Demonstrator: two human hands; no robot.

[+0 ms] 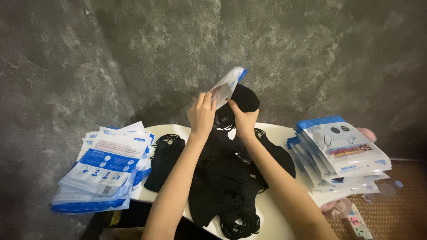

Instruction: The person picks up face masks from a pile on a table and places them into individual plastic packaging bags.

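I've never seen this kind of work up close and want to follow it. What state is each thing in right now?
Left hand: gripping the pouch.
Right hand: holding black masks at the pouch mouth.
Pouch: raised, tilted, mouth held open.
Black masks in hand: bunched, partly at the pouch opening.
Loose black masks: heaped on the white table.
Left pouch stack: flat, fanned.
Right pouch stack: flat, fanned.

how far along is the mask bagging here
Done: a stack of pouches sits at the right, contents unclear. In hand: left hand holds a pouch while right hand pushes black masks in. Left: a big mask pile and a pouch stack on the left.
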